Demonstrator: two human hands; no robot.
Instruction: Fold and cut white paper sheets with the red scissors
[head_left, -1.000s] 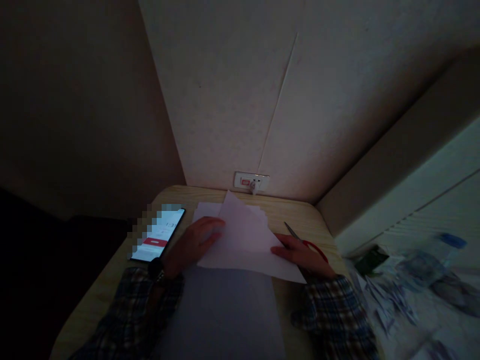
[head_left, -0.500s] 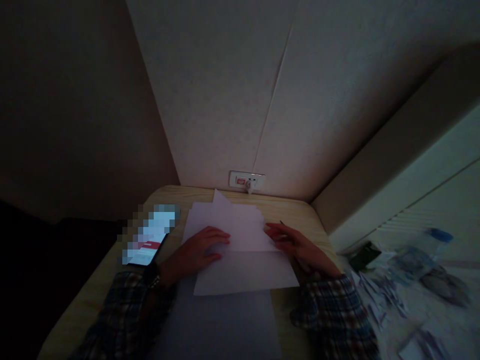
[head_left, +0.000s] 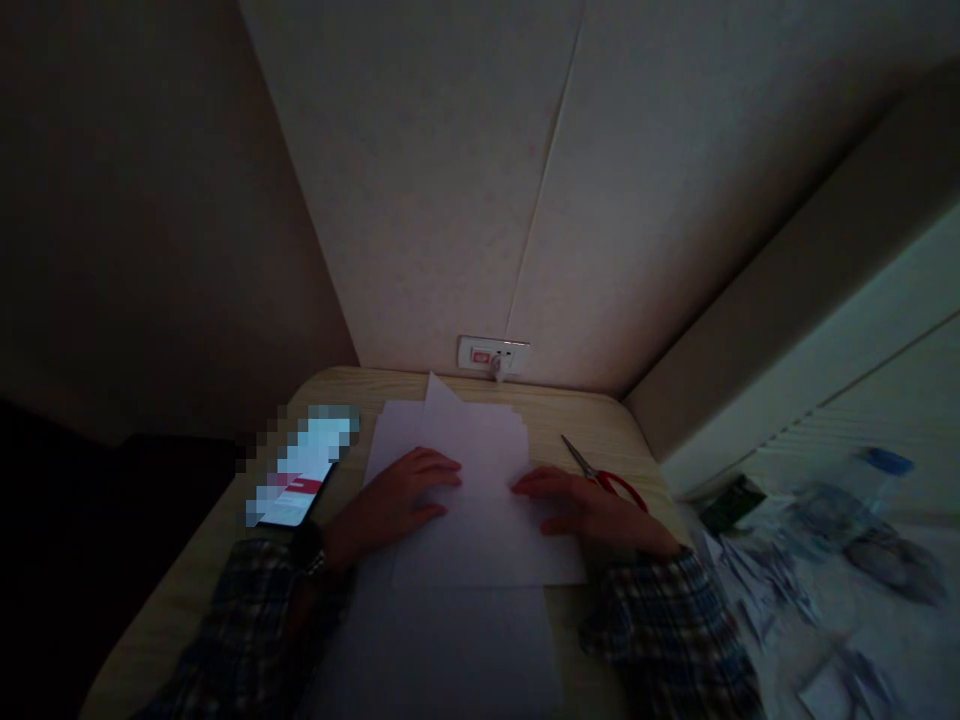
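Observation:
A white sheet of paper point(head_left: 487, 550) lies on top of other white sheets point(head_left: 450, 650) on the small wooden table. My left hand point(head_left: 409, 495) rests on the left part of the top sheet, fingers stretched out and apart. On the right part of the same sheet lies my right hand point(head_left: 581, 510), its fingers extended and holding nothing. Just beyond my right hand are scissors point(head_left: 611, 483) with red handles, partly covered by the hand. A pointed paper corner point(head_left: 444, 395) sticks out at the far end of the sheets.
A phone point(head_left: 304, 470) with a lit, blurred screen lies at the table's left. The wall socket point(head_left: 493, 357) holds a plug behind the table point(head_left: 585, 400). Right and lower, a plastic bottle point(head_left: 847, 500) and paper scraps point(head_left: 765, 590) lie on a white surface.
My right hand has moved left and flattened onto the paper, uncovering the scissors. The near part of the top sheet, creased before, now lies flat. My left hand has hardly moved.

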